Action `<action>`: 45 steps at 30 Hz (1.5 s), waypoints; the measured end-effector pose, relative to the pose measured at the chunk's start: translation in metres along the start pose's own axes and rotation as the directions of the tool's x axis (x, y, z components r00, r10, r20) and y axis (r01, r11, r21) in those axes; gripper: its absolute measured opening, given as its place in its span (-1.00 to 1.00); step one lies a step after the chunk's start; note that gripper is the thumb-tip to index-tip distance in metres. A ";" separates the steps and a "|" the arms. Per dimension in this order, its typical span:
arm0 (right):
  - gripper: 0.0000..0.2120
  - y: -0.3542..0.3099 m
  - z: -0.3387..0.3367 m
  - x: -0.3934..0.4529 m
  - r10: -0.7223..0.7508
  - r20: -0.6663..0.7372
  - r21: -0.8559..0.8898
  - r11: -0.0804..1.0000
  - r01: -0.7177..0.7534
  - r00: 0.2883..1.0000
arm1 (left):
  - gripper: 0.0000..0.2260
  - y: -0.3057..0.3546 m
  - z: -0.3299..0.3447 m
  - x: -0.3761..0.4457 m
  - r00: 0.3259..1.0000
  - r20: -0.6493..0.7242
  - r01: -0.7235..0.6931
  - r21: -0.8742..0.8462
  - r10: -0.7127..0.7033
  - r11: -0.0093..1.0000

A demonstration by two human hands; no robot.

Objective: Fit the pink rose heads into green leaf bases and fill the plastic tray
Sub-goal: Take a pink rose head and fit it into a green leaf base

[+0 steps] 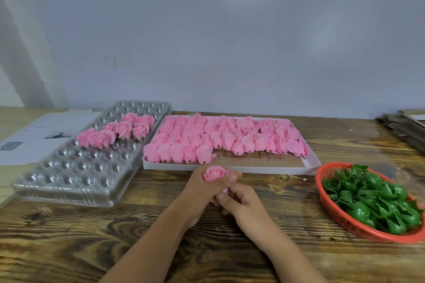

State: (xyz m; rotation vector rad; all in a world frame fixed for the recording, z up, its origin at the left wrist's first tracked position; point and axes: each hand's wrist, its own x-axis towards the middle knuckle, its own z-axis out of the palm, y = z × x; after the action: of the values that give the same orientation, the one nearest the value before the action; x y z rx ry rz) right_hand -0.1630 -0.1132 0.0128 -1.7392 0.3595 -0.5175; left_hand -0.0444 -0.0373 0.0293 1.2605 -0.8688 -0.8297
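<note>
Right hand point(243, 204), frame center, fingers curled under the left hand point(207, 187), whose fingers grip a pink rose head point(215, 173). Plastic tray point(76, 167) at left holds finished roses point(119, 130).

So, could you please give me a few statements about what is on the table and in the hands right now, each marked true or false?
1. The left hand holds a pink rose. True.
2. The green leaf bases lie in a blue bowl. False: they lie in a red basket.
3. The clear plastic tray is full of roses. False: only a cluster of finished roses sits towards its far end, and most pockets are bare.
4. The white box of loose rose heads sits between the tray and the basket. True.
5. The right hand rests in the basket. False: it is at the left hand, below the rose.
</note>
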 end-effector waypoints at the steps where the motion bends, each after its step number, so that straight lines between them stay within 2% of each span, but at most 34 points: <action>1: -0.79 -0.001 0.000 0.000 0.008 0.013 0.012 1.000 -0.008 1.000 | -0.72 0.001 0.000 -0.001 1.000 0.011 -0.007 0.020 0.007 1.000; 5: -0.78 0.003 0.004 -0.001 -0.023 -0.001 -0.002 1.000 0.023 1.000 | -0.84 0.001 0.000 -0.001 0.999 0.012 -0.047 0.042 0.046 0.998; 9: -0.76 0.009 0.009 0.001 -0.084 -0.151 -0.105 0.992 0.068 0.985 | -0.90 0.000 0.003 -0.002 0.996 0.023 -0.088 0.045 0.087 0.995; 15: -0.79 0.017 0.006 0.002 -0.128 -0.233 -0.246 0.967 0.069 0.964 | -0.89 0.000 0.004 -0.001 0.995 0.018 -0.095 0.011 0.095 0.995; 18: -0.77 0.017 0.006 0.002 -0.115 -0.242 -0.262 0.964 0.049 0.963 | -0.84 -0.002 0.005 0.000 0.996 0.023 -0.082 0.034 0.082 0.996; 21: -0.74 0.011 0.007 0.001 -0.075 -0.242 -0.193 0.981 0.028 0.967 | -0.92 -0.003 0.005 0.001 0.997 0.002 -0.073 0.028 0.073 0.997; 25: -0.85 0.003 0.006 0.000 0.003 -0.118 -0.060 0.998 -0.010 0.993 | -0.78 0.000 0.005 0.000 0.999 -0.030 -0.035 0.022 0.035 0.999; 27: -0.81 0.000 0.005 -0.001 0.057 -0.074 0.064 0.997 -0.052 0.996 | -0.73 0.001 0.004 -0.001 0.999 -0.026 -0.024 0.035 0.025 0.999; 30: -0.79 -0.006 0.003 -0.002 0.144 -0.055 0.300 0.946 -0.121 0.988 | -0.76 0.002 0.003 -0.002 0.999 -0.005 -0.035 0.040 0.035 0.999; 33: -0.73 -0.006 -0.001 -0.001 0.188 -0.023 0.442 0.883 -0.159 0.982 | -0.72 0.003 0.003 -0.002 0.999 0.007 -0.037 0.008 0.037 0.999; 37: -0.65 -0.004 -0.003 0.001 0.185 0.053 0.572 0.800 -0.182 0.981 | -0.81 0.001 0.003 -0.002 0.997 0.030 -0.077 0.026 0.077 0.997; 41: -0.59 -0.002 -0.004 0.001 0.184 0.098 0.662 0.721 -0.202 0.978 | -0.74 -0.001 0.002 -0.001 0.993 0.049 -0.106 0.025 0.104 0.994; 45: -0.66 0.000 -0.005 0.003 0.202 0.070 0.689 0.699 -0.194 0.977 | -0.67 0.003 0.003 0.000 0.982 -0.038 -0.184 0.034 0.185 0.982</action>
State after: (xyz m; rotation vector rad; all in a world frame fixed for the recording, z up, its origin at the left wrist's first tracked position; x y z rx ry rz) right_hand -0.1632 -0.1191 0.0142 -0.9440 0.3017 -0.4274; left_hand -0.0470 -0.0381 0.0328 1.1986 -0.9527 -0.6435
